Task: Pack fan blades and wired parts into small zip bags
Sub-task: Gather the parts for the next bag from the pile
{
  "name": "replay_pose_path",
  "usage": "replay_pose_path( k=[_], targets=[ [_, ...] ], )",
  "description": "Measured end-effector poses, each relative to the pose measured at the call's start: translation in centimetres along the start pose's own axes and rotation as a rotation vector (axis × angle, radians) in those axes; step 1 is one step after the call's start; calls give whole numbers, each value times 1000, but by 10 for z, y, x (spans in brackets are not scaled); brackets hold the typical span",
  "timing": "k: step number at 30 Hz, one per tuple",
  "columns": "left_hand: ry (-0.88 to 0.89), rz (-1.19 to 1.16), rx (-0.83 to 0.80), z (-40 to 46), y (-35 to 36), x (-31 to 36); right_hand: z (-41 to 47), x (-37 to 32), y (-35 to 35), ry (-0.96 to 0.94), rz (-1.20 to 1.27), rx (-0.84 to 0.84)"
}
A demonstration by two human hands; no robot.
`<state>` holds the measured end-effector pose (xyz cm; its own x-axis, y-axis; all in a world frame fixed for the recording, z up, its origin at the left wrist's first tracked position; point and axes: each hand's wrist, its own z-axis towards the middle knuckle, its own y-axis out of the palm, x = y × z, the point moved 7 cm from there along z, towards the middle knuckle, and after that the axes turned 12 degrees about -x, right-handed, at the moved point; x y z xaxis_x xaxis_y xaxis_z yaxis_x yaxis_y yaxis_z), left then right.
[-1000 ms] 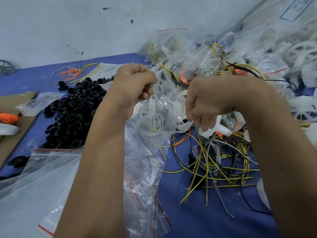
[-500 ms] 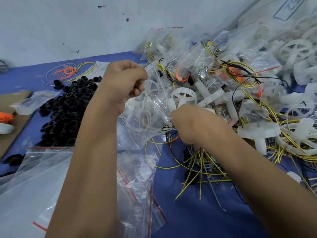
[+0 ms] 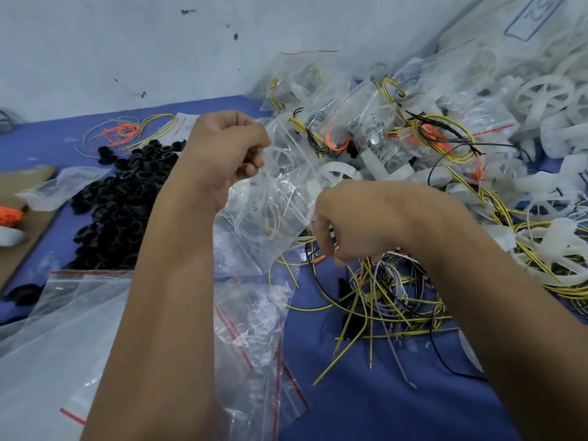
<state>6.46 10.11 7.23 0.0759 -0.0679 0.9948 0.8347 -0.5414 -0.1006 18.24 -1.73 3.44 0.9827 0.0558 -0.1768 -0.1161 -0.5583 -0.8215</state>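
Small-parts packing workbench — heaped fan blades [image 3: 537, 100], loose wires [image 3: 391, 297], zip bags [image 3: 254, 329]

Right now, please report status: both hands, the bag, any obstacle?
Left hand grips zip bag at its top. Right hand curled over loose wires, fingers hidden. Wire tangle crowds the work spot.

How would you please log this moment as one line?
step: filling bag | left hand: holds bag up | right hand: at bag's side, over wires | in bag: white wire coil, fan blade
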Motion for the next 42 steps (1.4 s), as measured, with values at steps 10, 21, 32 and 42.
replay_pose_path(
  k=[10,21,32,42],
  targets=[
    [67,-65,75,-1,-12,7,10,-69,42,-220,-333,-106],
    [57,-34,10,2,-5,5,-9,9,3,128,-139,33],
    [41,29,-65,-1,19,7,3,0,25,217,-236,98],
    [39,29,-61,-3,19,9,-6,5,30,154,-155,-10]
  ],
)
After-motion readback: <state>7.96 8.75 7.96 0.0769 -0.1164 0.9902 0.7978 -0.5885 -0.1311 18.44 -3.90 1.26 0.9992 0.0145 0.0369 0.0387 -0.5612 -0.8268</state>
